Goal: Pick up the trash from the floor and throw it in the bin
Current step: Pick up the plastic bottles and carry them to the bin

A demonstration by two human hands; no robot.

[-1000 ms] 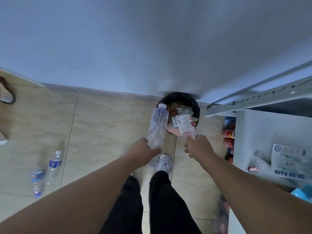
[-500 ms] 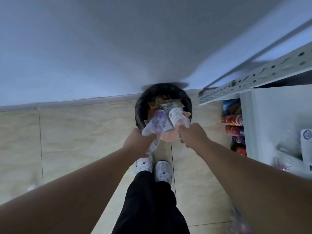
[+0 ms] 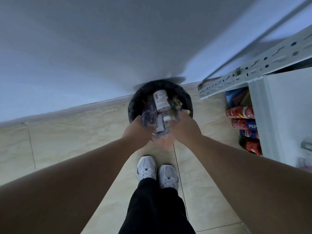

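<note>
A black-lined round bin stands against the wall, heaped with trash. My left hand is at its near rim, fingers closed on a clear, crumpled plastic bottle that tips into the bin. A white-labelled bottle lies on top of the heap with its white cap toward me. My right hand hovers at the near right rim, just apart from that bottle, fingers pointing down and partly hidden.
A metal shelf unit stands close on the right, with red and blue soda bottles stacked on the floor beneath it. My white sneakers stand on the beige tiles just before the bin. The wall runs behind the bin.
I stepped up to the bin and both hands dropped to its rim. The white-labelled bottle left my right hand and now lies in the bin. The clear bottle tilted downward.
</note>
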